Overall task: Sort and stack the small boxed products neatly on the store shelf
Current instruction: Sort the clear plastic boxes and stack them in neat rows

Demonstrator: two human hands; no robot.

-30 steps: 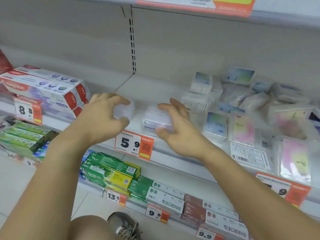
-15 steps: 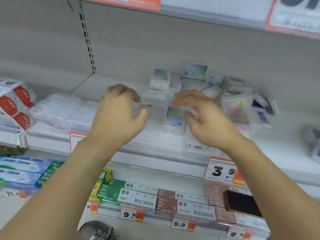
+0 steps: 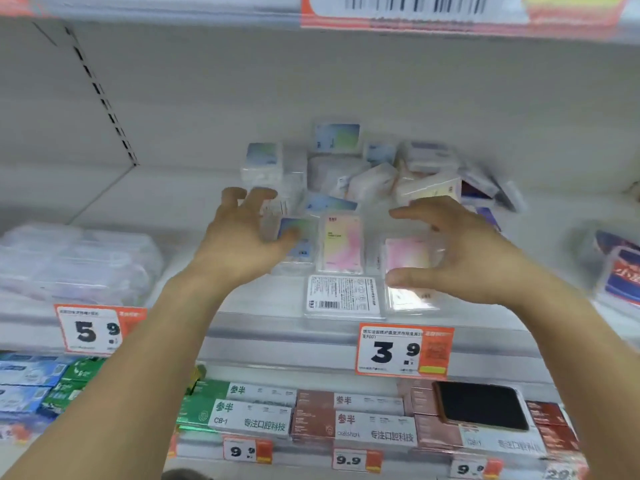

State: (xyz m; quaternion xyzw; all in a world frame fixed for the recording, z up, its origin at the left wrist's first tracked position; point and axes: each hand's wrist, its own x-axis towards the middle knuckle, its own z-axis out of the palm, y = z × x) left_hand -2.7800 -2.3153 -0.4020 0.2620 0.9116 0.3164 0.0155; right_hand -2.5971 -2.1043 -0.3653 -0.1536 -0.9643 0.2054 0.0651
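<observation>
A jumbled pile of small clear boxes (image 3: 363,174) with blue, pink and white labels lies at the back of the white shelf (image 3: 166,202). In front of it a pink-labelled box (image 3: 341,244) stands upright, and a box with its barcode side up (image 3: 341,296) lies flat by the shelf edge. My left hand (image 3: 239,244) curls its fingers and thumb round a small clear blue-labelled box (image 3: 277,220) at the pile's left. My right hand (image 3: 464,251) is spread wide over another pink box (image 3: 412,252), thumb near its front and fingers beyond its back; whether it touches the box is unclear.
A stack of clear packs (image 3: 76,261) fills the shelf's left end, and more boxes (image 3: 620,271) sit at the far right. Price tags 5.9 (image 3: 90,329) and 3.9 (image 3: 403,351) hang on the shelf edge. Below are toothpaste boxes (image 3: 249,414) and a black phone (image 3: 481,408).
The view has swung right and closer to the pile. My left hand has reached in and closed round a blue-labelled box. My right hand has spread over the pink box.
</observation>
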